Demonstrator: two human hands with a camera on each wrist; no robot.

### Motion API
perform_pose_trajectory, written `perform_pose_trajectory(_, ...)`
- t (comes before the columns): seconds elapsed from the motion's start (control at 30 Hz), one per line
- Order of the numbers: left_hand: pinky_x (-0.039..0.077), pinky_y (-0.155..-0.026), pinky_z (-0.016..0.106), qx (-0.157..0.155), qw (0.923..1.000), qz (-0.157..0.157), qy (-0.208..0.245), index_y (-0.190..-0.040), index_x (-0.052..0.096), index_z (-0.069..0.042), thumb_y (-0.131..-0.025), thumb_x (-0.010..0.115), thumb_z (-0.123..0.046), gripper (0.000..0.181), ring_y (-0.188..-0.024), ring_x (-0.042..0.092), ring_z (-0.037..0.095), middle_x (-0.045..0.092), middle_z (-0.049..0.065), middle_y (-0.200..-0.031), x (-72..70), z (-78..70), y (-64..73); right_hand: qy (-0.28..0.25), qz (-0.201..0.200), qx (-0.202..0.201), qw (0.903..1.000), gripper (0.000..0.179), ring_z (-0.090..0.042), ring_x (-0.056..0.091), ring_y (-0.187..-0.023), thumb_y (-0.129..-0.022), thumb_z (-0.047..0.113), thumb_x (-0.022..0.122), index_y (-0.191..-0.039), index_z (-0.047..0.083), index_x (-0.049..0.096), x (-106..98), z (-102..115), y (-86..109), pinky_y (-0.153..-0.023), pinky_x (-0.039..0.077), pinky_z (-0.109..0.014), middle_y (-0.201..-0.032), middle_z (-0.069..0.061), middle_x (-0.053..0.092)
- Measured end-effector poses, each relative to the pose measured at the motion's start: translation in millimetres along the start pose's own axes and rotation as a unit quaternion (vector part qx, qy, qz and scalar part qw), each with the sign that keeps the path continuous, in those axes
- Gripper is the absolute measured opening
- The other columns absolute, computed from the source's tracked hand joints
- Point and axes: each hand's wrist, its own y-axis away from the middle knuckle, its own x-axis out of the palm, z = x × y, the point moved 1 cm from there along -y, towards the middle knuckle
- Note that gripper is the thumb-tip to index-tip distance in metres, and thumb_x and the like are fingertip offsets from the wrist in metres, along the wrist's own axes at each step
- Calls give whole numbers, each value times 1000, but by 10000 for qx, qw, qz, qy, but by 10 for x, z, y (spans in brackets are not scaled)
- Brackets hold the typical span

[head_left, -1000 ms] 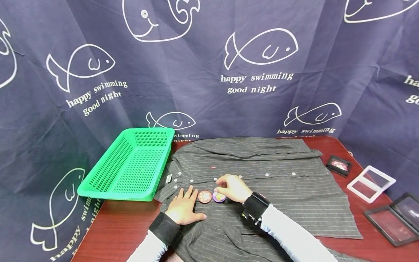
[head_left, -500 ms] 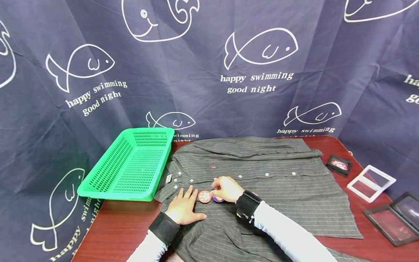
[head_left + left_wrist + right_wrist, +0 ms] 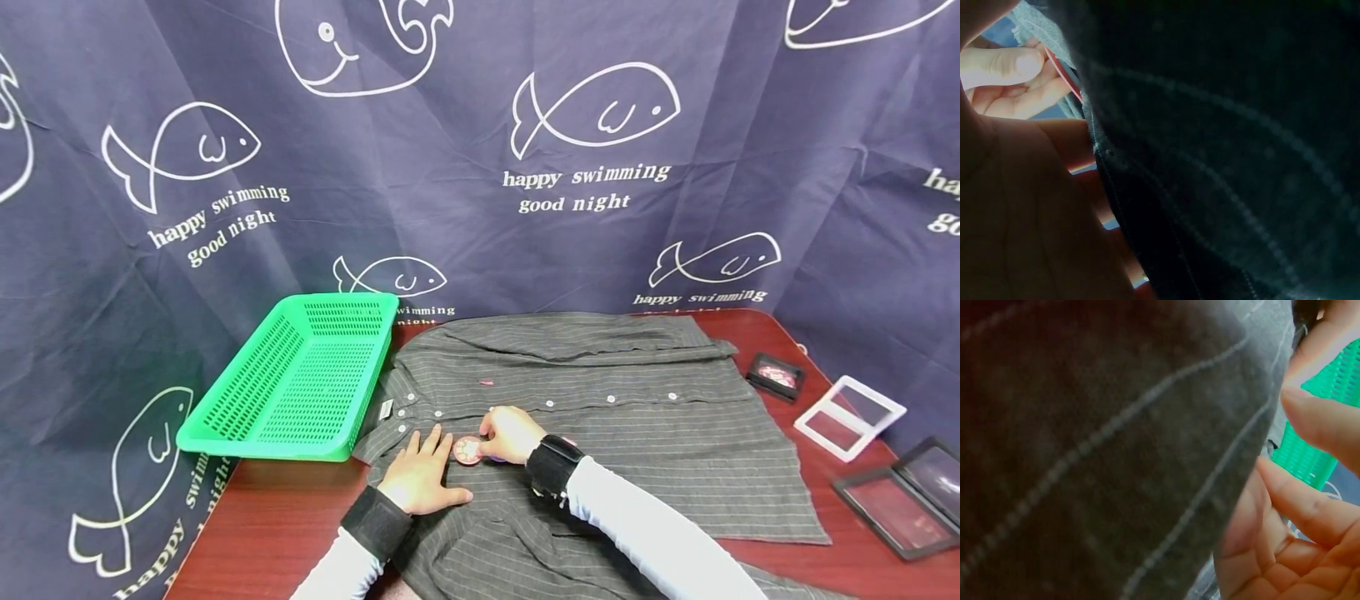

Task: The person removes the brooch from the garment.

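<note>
A striped dark grey shirt lies spread over the table, its buttons running across the middle. My left hand rests flat on it near the collar, fingers spread. Just right of these fingers is a round pink badge with a pale flower-like design. My right hand is at the badge's right edge with bent fingers; whether they pinch it is hidden. Beneath that hand a sliver of a purple badge shows. In the left wrist view a red edge appears beside the right hand's fingers.
A green plastic basket stands at the left. On the right of the red table lie a dark case with a pink badge, a white frame and an opened black frame. A printed curtain hangs behind.
My right hand has moved left from the purple badge to the right edge of the pink one, covering most of the purple badge. The left hand has stayed in place.
</note>
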Motion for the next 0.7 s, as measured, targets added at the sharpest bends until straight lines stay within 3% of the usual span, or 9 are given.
perform_pose_trajectory(0.4,35,-106,64,55,9999,-83,39,-144,45,-1,-74,72,-60,96,-138,33,54,38,23,-153,3,-6,11,393,58,-69,9992,13,-12,48,-63,-65,16,81,-68,12,70,75,20,-45,-59,41,-29,-66,2,54)
perform_pose_trajectory(0.7,37,-108,59,218,9997,-89,6,-143,46,2,-76,72,-59,94,-137,37,53,41,25,-151,-42,-6,-4,369,-5,-193,9991,12,-12,48,-62,-64,13,80,-70,11,70,75,27,-35,-58,40,-28,-67,3,54)
